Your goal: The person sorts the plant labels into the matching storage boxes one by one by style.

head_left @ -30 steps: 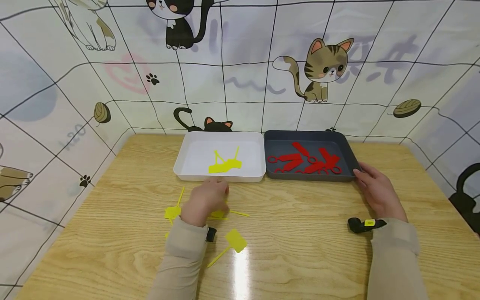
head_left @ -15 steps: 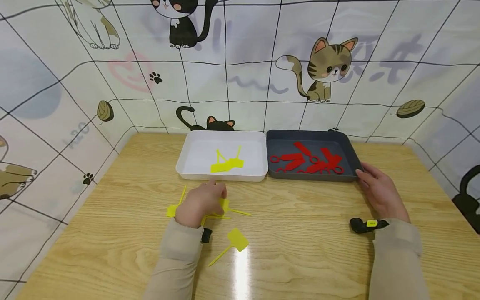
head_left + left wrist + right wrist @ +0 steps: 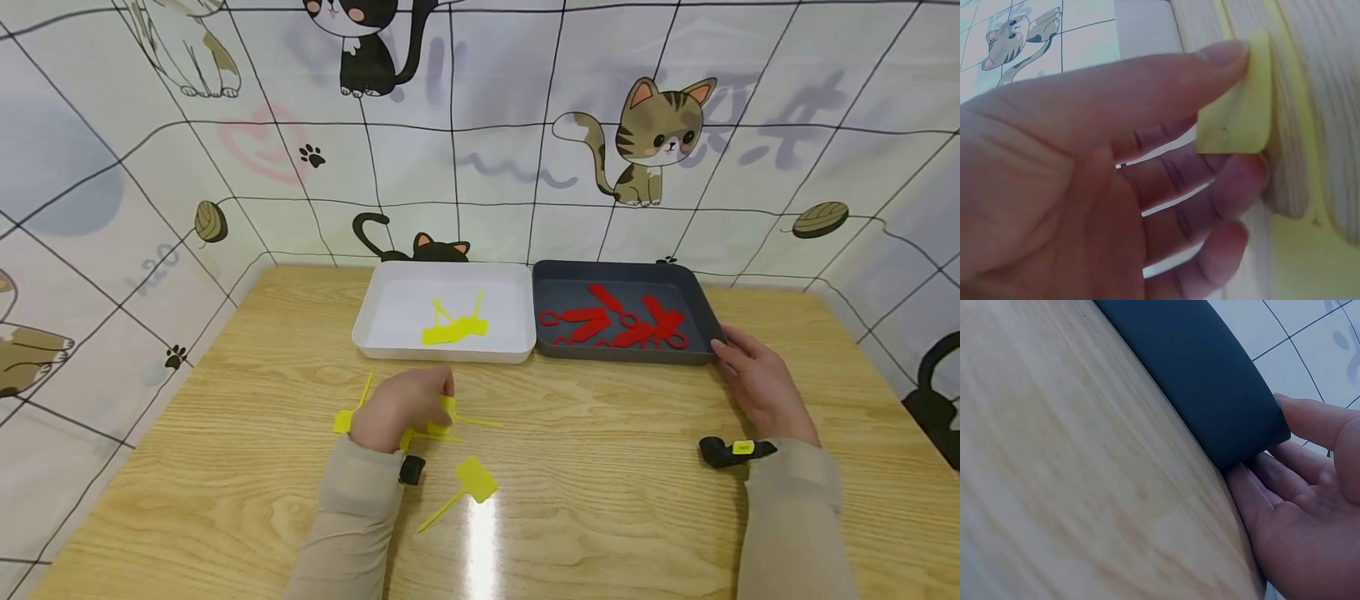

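In the left wrist view, my left hand [image 3: 405, 408] pinches a flat yellow plant label [image 3: 1235, 125] by its wide head, the thumb lying on its face. Another yellow label [image 3: 1316, 262] lies on the wood beside it. Left of that hand, a further label [image 3: 342, 422] is partly hidden. Nearer the front, a T-shaped label [image 3: 476, 480] lies by itself, stem pointing to the front left. My right hand [image 3: 761, 383] holds the near right corner of a dark grey tray [image 3: 622, 356], thumb at the rim and fingers against the outer side.
A white tray [image 3: 397, 304] stands against the dark one's left side and contains several yellow labels [image 3: 455, 331]. Several red flat strips with ring ends [image 3: 581, 314] lie in the dark tray. Both stand at the back of the wooden table [image 3: 600, 500], before a cat-patterned cloth [image 3: 495, 150].
My left hand has shifted slightly left over the labels, and a yellow label now shows tilted up at its fingertips. The right hand stays at the dark tray's corner.
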`<state>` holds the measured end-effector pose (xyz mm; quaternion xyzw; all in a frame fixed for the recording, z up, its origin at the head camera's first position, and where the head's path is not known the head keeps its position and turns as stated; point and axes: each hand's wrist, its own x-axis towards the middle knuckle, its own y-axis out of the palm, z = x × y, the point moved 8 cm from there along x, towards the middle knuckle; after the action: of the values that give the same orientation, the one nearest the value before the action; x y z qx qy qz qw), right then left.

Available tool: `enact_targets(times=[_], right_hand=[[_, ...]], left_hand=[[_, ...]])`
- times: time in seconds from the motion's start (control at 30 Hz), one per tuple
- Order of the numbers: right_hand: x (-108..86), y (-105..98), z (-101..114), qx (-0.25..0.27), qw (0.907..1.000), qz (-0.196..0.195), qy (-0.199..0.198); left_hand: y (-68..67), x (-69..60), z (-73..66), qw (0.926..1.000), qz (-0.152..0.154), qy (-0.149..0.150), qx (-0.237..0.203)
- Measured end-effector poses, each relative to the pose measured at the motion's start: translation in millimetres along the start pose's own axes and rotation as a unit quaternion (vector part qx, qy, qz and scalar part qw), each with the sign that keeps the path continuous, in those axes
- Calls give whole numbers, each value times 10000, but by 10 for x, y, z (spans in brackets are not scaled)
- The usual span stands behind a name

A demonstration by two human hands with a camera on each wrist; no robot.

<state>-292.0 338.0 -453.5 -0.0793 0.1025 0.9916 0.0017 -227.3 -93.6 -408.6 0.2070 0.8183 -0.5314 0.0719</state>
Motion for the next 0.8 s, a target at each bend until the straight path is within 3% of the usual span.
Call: enact_targets(times=[0.13, 0.23, 0.33, 0.43, 0.57, 0.7, 0.8], right_hand=[[-13, 18, 8, 106, 9999, 86, -28], [-16, 23, 9, 53, 9999, 105, -8], [-11, 18, 3, -86, 9999, 77, 34], [1, 10, -4, -162, 9998, 59, 48], [9, -3, -10, -104, 9999, 31, 21], [16, -13, -17, -86, 10000, -4, 23], [21, -18, -22, -135, 9999, -34, 55]], left_hand=[[44, 61, 60, 9976, 138, 70, -669], [67, 98, 90, 9895, 249, 226, -1404], [36, 115, 64, 9817, 222, 572, -1803], [-20, 112, 33, 9788, 112, 847, -1864], [-84, 104, 43, 9775, -8, 879, -1918], [-215, 92, 58, 9732, -520, 1044, -1984], [-381, 69, 99, 9649, -1366, 1112, -1946]])
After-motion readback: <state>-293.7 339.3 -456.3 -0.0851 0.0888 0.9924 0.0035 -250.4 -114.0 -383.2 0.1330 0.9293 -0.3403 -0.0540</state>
